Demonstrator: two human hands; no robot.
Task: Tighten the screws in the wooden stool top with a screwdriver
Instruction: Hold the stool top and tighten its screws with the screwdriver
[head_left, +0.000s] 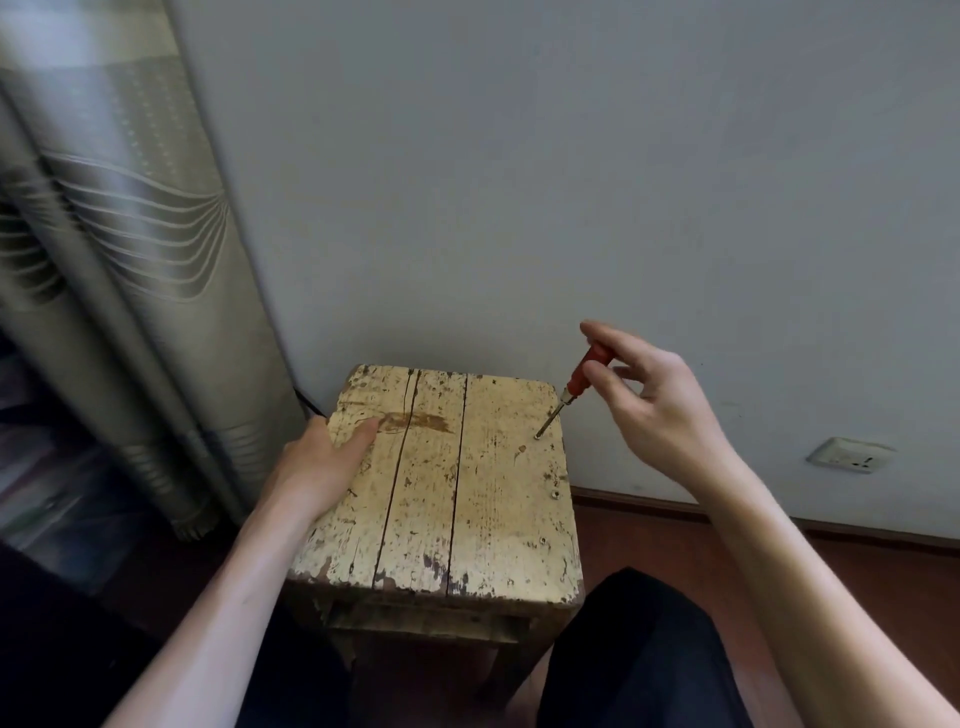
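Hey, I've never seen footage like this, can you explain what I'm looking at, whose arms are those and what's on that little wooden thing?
There is one picture, taken by a camera worn on a person's head, looking down at their own two bare arms. No machine is involved. In front of them stands a worn wooden stool against a wall. The left hand rests flat on the stool top, steadying it. The right hand holds a red-handled screwdriver in its fingers, tilted, with the tip at a screw near the right edge. Another screw shows nearer the person.
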